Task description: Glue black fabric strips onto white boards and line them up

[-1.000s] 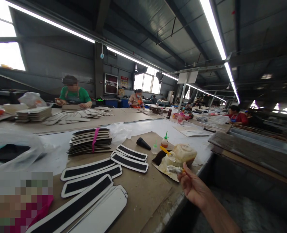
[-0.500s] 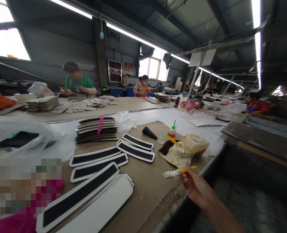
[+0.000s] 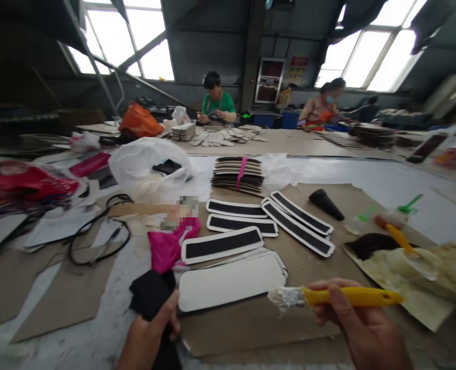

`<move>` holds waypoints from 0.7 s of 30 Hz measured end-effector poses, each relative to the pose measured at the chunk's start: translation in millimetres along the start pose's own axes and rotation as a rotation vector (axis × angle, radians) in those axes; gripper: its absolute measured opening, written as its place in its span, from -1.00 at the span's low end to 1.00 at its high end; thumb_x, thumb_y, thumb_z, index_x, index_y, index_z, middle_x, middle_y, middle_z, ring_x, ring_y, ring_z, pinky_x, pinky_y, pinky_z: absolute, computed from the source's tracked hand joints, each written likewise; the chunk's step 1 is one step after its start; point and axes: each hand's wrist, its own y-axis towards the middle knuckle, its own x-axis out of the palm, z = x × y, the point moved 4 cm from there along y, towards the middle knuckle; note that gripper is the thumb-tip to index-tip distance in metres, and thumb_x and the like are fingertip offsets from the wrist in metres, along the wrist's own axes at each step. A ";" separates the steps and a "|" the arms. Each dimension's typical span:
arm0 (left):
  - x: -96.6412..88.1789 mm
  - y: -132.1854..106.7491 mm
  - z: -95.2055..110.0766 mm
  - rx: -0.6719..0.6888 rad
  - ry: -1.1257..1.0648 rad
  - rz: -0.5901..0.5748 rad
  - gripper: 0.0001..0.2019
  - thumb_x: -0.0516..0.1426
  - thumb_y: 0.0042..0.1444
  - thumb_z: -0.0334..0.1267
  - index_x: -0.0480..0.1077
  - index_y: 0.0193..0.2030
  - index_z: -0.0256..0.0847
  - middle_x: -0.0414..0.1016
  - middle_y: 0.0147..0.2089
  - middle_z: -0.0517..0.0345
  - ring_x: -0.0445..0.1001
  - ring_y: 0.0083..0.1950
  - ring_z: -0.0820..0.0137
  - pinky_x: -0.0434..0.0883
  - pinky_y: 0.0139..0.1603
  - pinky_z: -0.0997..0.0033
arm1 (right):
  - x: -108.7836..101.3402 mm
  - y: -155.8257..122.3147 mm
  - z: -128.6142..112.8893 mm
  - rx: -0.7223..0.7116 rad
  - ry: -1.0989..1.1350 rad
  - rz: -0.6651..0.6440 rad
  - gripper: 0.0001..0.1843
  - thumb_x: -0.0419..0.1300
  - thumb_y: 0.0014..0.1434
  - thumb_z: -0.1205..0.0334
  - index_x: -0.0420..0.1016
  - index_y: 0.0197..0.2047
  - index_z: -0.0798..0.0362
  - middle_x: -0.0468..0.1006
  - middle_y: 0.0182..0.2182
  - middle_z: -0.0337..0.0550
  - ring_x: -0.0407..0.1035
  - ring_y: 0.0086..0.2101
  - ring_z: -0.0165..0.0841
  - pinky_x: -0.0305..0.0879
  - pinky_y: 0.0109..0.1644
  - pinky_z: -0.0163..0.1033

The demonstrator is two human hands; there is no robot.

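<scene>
My right hand (image 3: pixel 351 313) is closed around the yellow handle of a glue brush (image 3: pixel 339 296). Its bristles, coated in white paste, point left beside the right end of a blank white curved panel (image 3: pixel 231 282). That panel lies on top of a small fanned stack. My left hand (image 3: pixel 150 329) is curled at the panel's left end, against a piece of black cloth (image 3: pixel 152 290); what lies between its fingers is hidden. Behind the stack, several white panels with black strips (image 3: pixel 223 245) lie face up on brown board (image 3: pixel 220 329).
Right: a paste-covered container (image 3: pixel 451 267) with another yellow-handled brush (image 3: pixel 399 236), squeeze bottles (image 3: pixel 401 210) and a black cone (image 3: pixel 326 204). Behind: a tied panel stack (image 3: pixel 237 174). Left: a plastic bag (image 3: pixel 146 169), a black cable (image 3: pixel 73 249) and magenta plastic (image 3: pixel 166 246). Co-workers (image 3: pixel 218 105) sit across.
My view has swung left. The brush in my right hand has moved from beside the paste container to the blank panel's right end. My left hand has come into view.
</scene>
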 end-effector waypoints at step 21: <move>-2.1 21.0 -11.8 -0.200 0.030 -0.266 -0.68 0.07 -0.10 -0.10 0.30 -0.73 -0.24 0.40 -0.70 0.10 0.32 -0.64 0.42 0.26 -0.53 0.46 | 133.4 -24.4 8.3 -0.154 -0.465 -0.149 -0.63 0.15 0.04 -0.14 0.39 -0.30 0.01 0.43 -0.51 -0.20 0.33 -0.56 -0.39 0.26 -0.48 -0.34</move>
